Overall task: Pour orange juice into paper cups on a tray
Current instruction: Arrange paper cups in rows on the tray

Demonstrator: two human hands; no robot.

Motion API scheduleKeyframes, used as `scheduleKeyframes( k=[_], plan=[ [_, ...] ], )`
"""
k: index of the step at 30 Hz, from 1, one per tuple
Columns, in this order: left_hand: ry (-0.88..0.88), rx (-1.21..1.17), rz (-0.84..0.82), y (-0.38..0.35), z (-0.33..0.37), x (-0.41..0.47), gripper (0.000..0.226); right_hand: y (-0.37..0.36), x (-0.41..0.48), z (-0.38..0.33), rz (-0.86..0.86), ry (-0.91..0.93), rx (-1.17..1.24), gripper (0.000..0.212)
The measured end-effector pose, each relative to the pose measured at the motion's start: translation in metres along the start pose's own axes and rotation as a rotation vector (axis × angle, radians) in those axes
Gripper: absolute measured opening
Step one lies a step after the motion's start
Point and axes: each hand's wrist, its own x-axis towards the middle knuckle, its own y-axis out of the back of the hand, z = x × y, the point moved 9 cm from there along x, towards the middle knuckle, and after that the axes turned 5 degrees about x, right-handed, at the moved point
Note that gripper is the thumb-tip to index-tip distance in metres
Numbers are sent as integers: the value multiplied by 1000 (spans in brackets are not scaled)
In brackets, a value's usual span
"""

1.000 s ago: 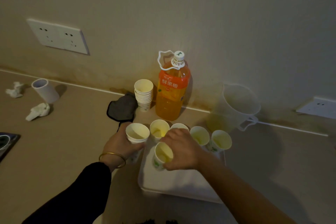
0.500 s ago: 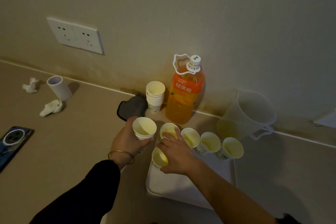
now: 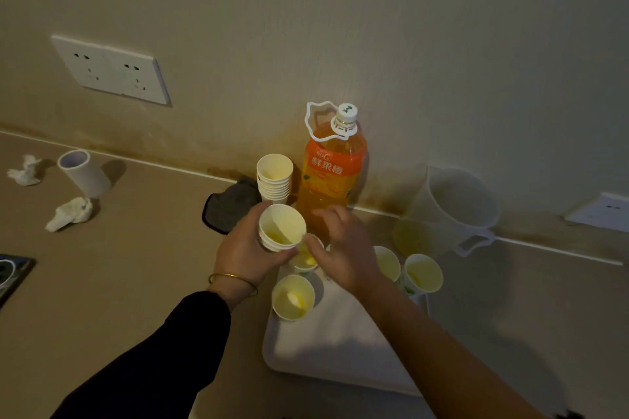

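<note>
Left hand (image 3: 245, 252) grips cup (image 3: 282, 226) (tilted), right hand (image 3: 343, 252) beside

Prob home, beige counter (image 3: 136, 282), wall sockets (image 3: 112, 70)

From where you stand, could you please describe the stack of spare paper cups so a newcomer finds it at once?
Find the tall orange juice bottle standing against the wall. Just left of it in the camera's view, beside a dark cloth, stands the stack of paper cups. Unlike the single cups on the white tray, it is several cups nested into one tower.
</note>
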Motion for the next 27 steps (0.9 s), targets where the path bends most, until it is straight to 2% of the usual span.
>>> scheduleKeyframes(
  k=[2,3,8,17,21,25,27],
  plan=[
    [-39,35,-42,-9,9,2,73,-2,5,1,-153,-104,212,63],
    [-51,63,-67,-14,12,4,75,-3,6,-2,-207,-96,259,70],
    [-114,155,-89,-26,22,8,79,1,5,-5,-245,-13,221,78],
    [-230,226,-122,-37,42,8,73,19,-1,-2,-201,40,144,73],
    [-227,227,-134,-40,44,7,74,30,-3,6,-190,-41,172,71],
    [-143,287,-86,-34,32,9,72,58,-4,20,-26,-164,272,63],
    [-77,372,-38,-26,23,11,76,75,-7,33,55,-238,272,66]
  ],
)
